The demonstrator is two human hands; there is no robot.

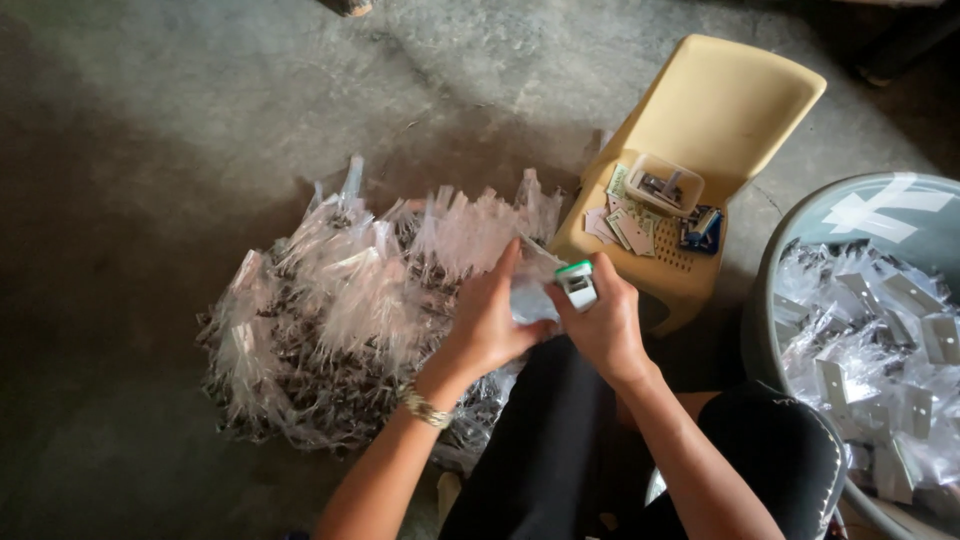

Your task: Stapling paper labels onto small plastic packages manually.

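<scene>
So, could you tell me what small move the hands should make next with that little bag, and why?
Probably squeeze the stapler shut. The right hand holds it at the top of the small clear bag, which the left hand pinches steady, so it seems lined up.

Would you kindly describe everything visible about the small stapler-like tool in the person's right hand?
The small tool looks like a white plastic mini stapler with a green end and a dark middle. The right hand grips it, its top poking above the fingers, pressed against a clear plastic packet that the left hand holds.
</scene>
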